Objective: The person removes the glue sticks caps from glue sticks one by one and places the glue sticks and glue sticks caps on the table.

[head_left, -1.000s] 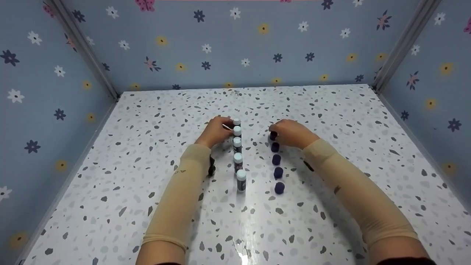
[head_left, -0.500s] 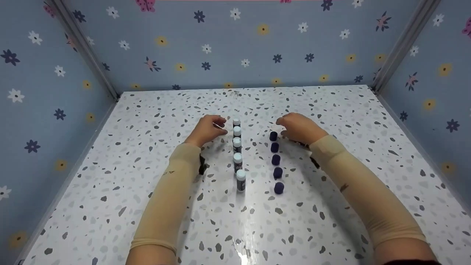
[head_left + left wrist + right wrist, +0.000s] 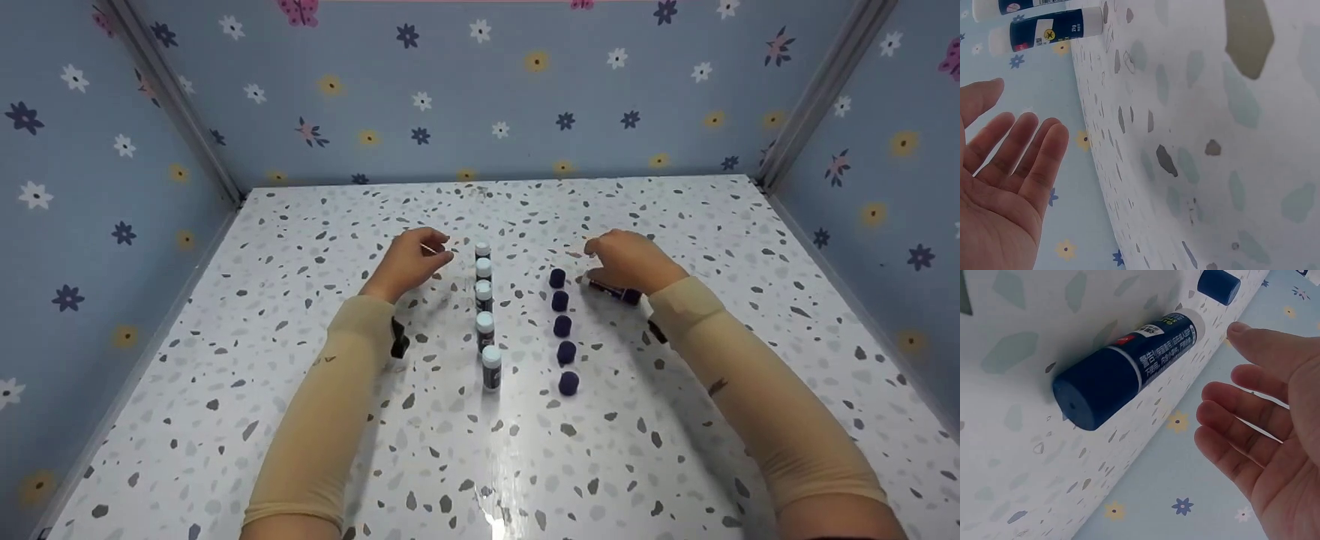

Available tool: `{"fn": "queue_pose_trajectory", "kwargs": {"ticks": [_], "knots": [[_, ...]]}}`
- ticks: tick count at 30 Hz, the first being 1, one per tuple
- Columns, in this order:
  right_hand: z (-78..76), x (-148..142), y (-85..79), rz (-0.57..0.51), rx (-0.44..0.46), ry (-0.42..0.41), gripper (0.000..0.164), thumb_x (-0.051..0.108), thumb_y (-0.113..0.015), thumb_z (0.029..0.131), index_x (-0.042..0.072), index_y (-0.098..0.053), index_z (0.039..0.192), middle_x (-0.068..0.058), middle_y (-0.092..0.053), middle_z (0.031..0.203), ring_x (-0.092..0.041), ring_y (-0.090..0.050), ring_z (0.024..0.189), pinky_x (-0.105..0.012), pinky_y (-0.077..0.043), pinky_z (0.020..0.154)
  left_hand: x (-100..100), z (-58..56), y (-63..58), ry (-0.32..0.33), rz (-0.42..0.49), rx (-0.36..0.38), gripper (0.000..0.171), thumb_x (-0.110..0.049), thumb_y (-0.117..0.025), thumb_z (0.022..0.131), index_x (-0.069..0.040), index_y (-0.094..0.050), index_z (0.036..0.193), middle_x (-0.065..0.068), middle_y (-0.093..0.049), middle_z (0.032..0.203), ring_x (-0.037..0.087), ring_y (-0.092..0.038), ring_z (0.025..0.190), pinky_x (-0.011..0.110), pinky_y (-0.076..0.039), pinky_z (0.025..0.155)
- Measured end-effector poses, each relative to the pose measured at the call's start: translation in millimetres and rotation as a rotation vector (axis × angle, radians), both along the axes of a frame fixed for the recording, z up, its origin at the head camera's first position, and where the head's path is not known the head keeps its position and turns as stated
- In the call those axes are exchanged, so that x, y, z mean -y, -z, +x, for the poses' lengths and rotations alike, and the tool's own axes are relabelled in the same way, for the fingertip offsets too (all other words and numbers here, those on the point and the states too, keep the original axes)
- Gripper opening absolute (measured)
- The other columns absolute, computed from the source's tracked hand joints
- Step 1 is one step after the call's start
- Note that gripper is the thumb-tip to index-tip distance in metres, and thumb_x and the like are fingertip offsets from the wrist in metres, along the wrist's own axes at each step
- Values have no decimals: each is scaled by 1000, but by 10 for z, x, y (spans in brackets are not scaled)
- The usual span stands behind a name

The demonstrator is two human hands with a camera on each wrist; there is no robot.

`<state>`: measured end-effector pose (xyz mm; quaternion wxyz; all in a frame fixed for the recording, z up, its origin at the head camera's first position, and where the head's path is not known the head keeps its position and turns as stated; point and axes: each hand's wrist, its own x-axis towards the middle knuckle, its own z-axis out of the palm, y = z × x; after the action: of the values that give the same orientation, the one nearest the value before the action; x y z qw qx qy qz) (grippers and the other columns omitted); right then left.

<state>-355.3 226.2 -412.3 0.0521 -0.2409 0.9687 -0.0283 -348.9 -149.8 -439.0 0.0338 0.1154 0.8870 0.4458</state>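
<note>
Several white-ended glue sticks (image 3: 491,367) with dark labels stand in a line running away from me, left of centre. My left hand (image 3: 409,259) hovers beside the far end of that line, its fingers loosely spread and holding nothing. In the left wrist view one glue stick (image 3: 1047,32) is beyond the fingers. To the right, several dark blue caps (image 3: 568,383) form a second line. Near its far cap (image 3: 557,278) is my right hand (image 3: 630,259), with relaxed fingers and nothing held. A glue stick with a blue cap (image 3: 1129,363) lies on its side beside it, partly hidden in the head view.
The speckled white table (image 3: 300,420) meets a blue flowered wall (image 3: 480,97) at the back. More flowered panels enclose the left (image 3: 67,247) and right (image 3: 900,225) sides. A narrow gap separates the glue sticks from the caps.
My left hand has left the far glue sticks and moved left. My right hand has let go of the far cap and moved right, uncovering the lying glue stick. Both lines remain in place.
</note>
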Motion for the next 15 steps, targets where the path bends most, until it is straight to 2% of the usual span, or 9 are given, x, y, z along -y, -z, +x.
{"fn": "queue_pose_trajectory", "kwargs": {"ticks": [8,10,15], "knots": [[50,-140,22,27,26,11,44,20,-80,99,-6,-72,133,-27,-74,131,-46,-72,118,-59,-57,104,-1,71,-31,17,-15,-40,40,-18,-68,108,2,-64,142,21,-70,133,34,-70,120,47,-61,100],[63,-186,43,29,25,3,42,19,-80,98,-6,-73,131,-27,-75,128,-45,-74,113,-59,-59,101,13,97,-33,22,-37,-59,40,-20,-68,107,1,-64,141,21,-70,135,35,-70,121,50,-59,103],[114,-283,102,11,15,-23,35,16,-81,96,-7,-75,122,-23,-78,106,-35,-72,84,-55,-61,88,47,167,-42,22,-114,-87,42,-27,-69,107,-1,-66,140,20,-70,137,35,-68,126,52,-55,110]]}}
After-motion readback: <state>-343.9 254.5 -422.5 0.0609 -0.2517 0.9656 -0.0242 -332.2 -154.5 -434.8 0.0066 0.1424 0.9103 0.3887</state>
